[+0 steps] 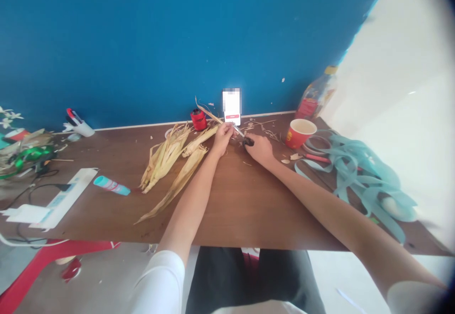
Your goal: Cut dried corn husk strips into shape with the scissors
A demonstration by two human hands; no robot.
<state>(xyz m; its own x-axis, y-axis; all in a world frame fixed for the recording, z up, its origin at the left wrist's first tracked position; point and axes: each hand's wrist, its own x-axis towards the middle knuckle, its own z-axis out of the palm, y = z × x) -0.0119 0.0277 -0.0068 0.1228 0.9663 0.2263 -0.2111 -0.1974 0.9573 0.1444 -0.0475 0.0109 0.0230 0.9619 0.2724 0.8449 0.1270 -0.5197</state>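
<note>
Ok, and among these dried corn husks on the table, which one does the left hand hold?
The thin strip pinched in the left hand, its end rising toward the wall. The wide bunch and the long narrow piece lie on the table.

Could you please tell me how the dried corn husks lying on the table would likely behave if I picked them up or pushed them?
The dried corn husks look light for their size, being thin, pale strips. They are probably stiff but brittle, since their ends are split and small scraps lie scattered on the brown tabletop. Their flat, long shape suggests a push would slide them rather than roll them.
</note>
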